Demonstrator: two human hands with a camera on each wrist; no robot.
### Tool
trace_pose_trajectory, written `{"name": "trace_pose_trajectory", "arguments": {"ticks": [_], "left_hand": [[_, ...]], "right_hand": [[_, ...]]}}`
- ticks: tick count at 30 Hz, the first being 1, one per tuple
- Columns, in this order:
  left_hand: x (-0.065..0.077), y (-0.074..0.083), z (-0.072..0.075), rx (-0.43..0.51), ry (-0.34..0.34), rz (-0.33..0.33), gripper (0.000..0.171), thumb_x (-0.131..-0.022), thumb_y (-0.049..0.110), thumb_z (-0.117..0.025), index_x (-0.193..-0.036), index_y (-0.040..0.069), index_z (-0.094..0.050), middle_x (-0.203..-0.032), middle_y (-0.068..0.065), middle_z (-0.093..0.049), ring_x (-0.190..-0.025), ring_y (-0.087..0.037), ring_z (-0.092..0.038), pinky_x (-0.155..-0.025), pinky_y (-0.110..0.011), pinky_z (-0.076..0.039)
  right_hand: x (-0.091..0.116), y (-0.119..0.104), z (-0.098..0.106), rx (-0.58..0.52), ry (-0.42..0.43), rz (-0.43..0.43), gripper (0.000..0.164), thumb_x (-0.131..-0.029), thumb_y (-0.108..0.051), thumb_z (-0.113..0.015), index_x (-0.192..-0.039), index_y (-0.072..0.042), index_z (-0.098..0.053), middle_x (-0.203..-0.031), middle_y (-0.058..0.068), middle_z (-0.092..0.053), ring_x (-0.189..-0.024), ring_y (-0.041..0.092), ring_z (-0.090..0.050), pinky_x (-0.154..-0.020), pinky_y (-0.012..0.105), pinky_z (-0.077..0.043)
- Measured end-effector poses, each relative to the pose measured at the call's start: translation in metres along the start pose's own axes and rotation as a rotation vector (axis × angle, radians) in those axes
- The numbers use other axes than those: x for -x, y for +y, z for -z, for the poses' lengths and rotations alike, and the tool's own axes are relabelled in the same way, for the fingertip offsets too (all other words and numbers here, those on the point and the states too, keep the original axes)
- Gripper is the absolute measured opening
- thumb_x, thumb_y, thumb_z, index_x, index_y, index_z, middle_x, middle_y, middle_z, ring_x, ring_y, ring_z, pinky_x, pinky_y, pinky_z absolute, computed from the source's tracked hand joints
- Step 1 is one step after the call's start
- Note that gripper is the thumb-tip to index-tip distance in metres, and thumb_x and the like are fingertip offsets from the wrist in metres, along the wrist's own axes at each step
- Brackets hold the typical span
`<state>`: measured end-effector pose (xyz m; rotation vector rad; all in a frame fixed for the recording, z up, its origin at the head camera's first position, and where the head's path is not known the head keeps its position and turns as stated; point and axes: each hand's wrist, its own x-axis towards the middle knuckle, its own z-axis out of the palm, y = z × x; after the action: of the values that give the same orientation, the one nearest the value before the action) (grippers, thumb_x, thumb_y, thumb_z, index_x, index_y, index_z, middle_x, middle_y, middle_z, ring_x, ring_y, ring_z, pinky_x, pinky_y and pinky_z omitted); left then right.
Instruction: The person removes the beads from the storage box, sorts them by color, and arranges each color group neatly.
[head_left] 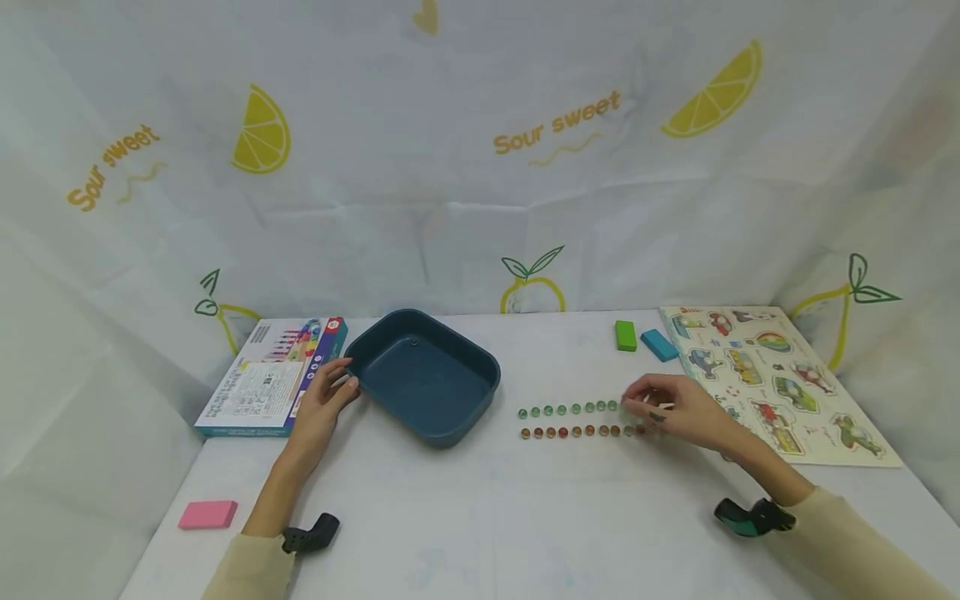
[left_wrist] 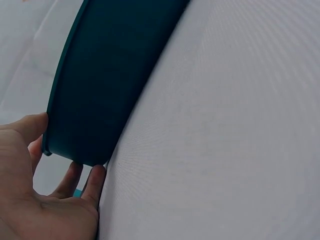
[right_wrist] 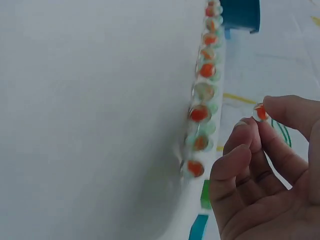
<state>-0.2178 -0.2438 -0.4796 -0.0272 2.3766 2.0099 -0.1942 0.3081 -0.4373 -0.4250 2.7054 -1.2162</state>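
My left hand (head_left: 321, 410) rests its fingertips against the near-left corner of a deep dark blue plastic basin (head_left: 442, 429). In the left wrist view, the thumb meets the rim and other fingertips touch the outer wall of the basin (left_wrist: 100, 85). Between the thumb and fingers of my right hand (right_wrist: 270, 170) is pinched a clear glass marble (right_wrist: 260, 112) with an orange swirl. That hand hovers at the right end of two marble rows. Green marbles (head_left: 576, 408) form the far row, orange-swirled marbles (head_left: 577, 432) the near one; the hand hides part of their right ends.
Behind the left hand lies a printed box (head_left: 258, 392). A pink block (head_left: 207, 514) is at the front left. Green (head_left: 625, 336) and blue blocks (head_left: 659, 345) lie at the back, beside a picture puzzle board (head_left: 787, 392) on the right. A printed white curtain (head_left: 420, 167) hangs behind.
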Motion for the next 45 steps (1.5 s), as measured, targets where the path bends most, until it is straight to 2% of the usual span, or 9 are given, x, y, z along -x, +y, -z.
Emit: {"name": "trace_pose_trajectory", "arguments": {"ticks": [6,15,22,25,28,32,35,41,45], "left_hand": [[0.001,-0.001,0.001,-0.002,0.006,0.000,0.058,-0.110,0.037,-0.057,-0.162,0.020,-0.037,-0.171,-0.009,-0.034,-0.143,-0.017,-0.047,-0.101,-0.006,-0.051],[0.001,0.000,0.003,-0.006,0.008,-0.006,0.058,-0.110,0.039,-0.056,-0.162,0.020,-0.037,-0.172,-0.009,-0.032,-0.150,-0.025,-0.043,-0.102,-0.007,-0.051],[0.001,0.000,0.003,-0.003,0.010,-0.006,0.058,-0.110,0.037,-0.057,-0.162,0.020,-0.037,-0.172,-0.009,-0.033,-0.151,-0.027,-0.043,-0.102,-0.006,-0.050],[0.001,0.001,0.002,0.004,0.009,-0.005,0.058,-0.110,0.037,-0.057,-0.162,0.021,-0.037,-0.172,-0.009,-0.033,-0.152,-0.028,-0.043,-0.103,-0.007,-0.050],[0.001,0.001,0.003,0.005,0.005,-0.001,0.058,-0.110,0.038,-0.057,-0.162,0.021,-0.037,-0.172,-0.008,-0.032,-0.153,-0.028,-0.042,-0.103,-0.008,-0.051],[0.001,0.003,0.003,-0.010,0.004,-0.006,0.058,-0.110,0.038,-0.057,-0.162,0.021,-0.036,-0.172,-0.008,-0.032,-0.152,-0.027,-0.042,-0.103,-0.008,-0.051],[0.001,0.003,0.004,-0.016,0.010,-0.010,0.058,-0.110,0.038,-0.056,-0.162,0.021,-0.037,-0.172,-0.008,-0.033,-0.151,-0.026,-0.043,-0.103,-0.008,-0.051],[0.000,0.002,0.002,-0.005,0.009,0.009,0.058,-0.110,0.038,-0.057,-0.162,0.022,-0.037,-0.171,-0.008,-0.033,-0.144,-0.018,-0.046,-0.103,-0.008,-0.051],[0.000,0.001,-0.001,0.003,0.005,0.019,0.057,-0.110,0.037,-0.058,-0.161,0.022,-0.037,-0.170,-0.008,-0.034,-0.139,-0.012,-0.048,-0.102,-0.007,-0.051]], "right_hand": [[0.031,0.029,0.021,0.186,0.092,0.021,0.006,-0.099,-0.023,-0.076,-0.103,-0.018,-0.077,-0.085,-0.005,-0.069,-0.070,0.003,-0.056,-0.057,0.022,-0.043],[0.038,0.037,0.021,0.312,0.130,0.029,0.006,-0.095,-0.017,-0.080,-0.101,-0.017,-0.079,-0.085,-0.009,-0.070,-0.071,-0.003,-0.053,-0.061,0.020,-0.043],[0.037,0.039,0.022,0.322,0.126,0.046,0.008,-0.093,-0.014,-0.080,-0.101,-0.016,-0.078,-0.084,-0.009,-0.069,-0.070,-0.003,-0.052,-0.060,0.020,-0.044],[0.037,0.039,0.026,0.296,0.115,0.035,0.009,-0.095,-0.015,-0.079,-0.103,-0.015,-0.078,-0.086,-0.007,-0.069,-0.071,-0.003,-0.053,-0.057,0.021,-0.044],[0.036,0.033,0.034,0.239,0.108,0.025,0.013,-0.098,-0.013,-0.076,-0.110,-0.010,-0.077,-0.093,0.000,-0.072,-0.072,-0.001,-0.056,-0.055,0.022,-0.046],[0.021,0.003,0.038,0.139,0.113,0.013,0.020,-0.102,-0.014,-0.070,-0.119,-0.004,-0.073,-0.102,0.011,-0.074,-0.076,0.005,-0.062,-0.055,0.024,-0.051],[-0.002,-0.035,0.026,0.075,0.106,0.027,0.023,-0.104,-0.017,-0.068,-0.122,-0.004,-0.072,-0.103,0.015,-0.074,-0.077,0.011,-0.065,-0.058,0.028,-0.056],[-0.069,-0.115,-0.026,-0.047,0.074,0.156,0.022,-0.104,-0.018,-0.069,-0.122,-0.006,-0.072,-0.107,0.014,-0.076,-0.080,0.017,-0.070,-0.065,0.033,-0.063],[-0.117,-0.156,-0.065,-0.105,0.063,0.187,0.025,-0.102,-0.019,-0.071,-0.121,-0.004,-0.073,-0.109,0.014,-0.077,-0.085,0.030,-0.076,-0.067,0.033,-0.064]]}}
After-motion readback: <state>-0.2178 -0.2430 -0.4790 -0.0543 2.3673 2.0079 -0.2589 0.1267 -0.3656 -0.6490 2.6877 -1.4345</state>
